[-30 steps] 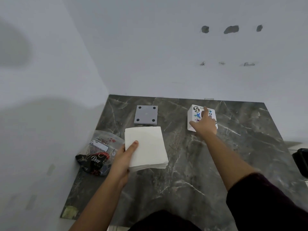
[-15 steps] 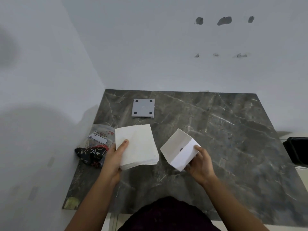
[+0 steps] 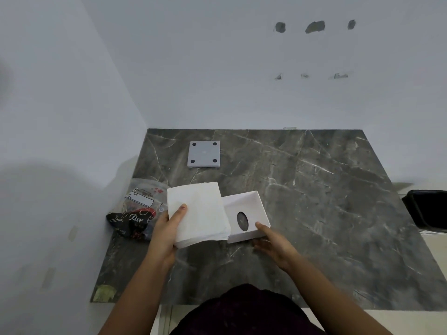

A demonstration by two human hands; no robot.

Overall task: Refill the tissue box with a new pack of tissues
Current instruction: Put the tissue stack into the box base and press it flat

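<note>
While the left hand [image 3: 167,228] grips the tissue stack [image 3: 198,213], the upside-down box [image 3: 244,216] sits open just to its right on the worktop [image 3: 314,201], steadied by the loose, open right hand [image 3: 273,243].

Two hands: a left hand [image 3: 167,234] and a right hand [image 3: 274,244]. One stack of white tissues [image 3: 199,212]. One white box [image 3: 246,216], with one oval hole [image 3: 242,221] in it. One grey square lid [image 3: 204,154] with four dark dots on it. One crumpled wrapper [image 3: 135,211]. One dark stone table [image 3: 314,201]. One black bin [image 3: 428,209] at the right edge. Three dark holes [image 3: 314,26] high on the wall.
</note>
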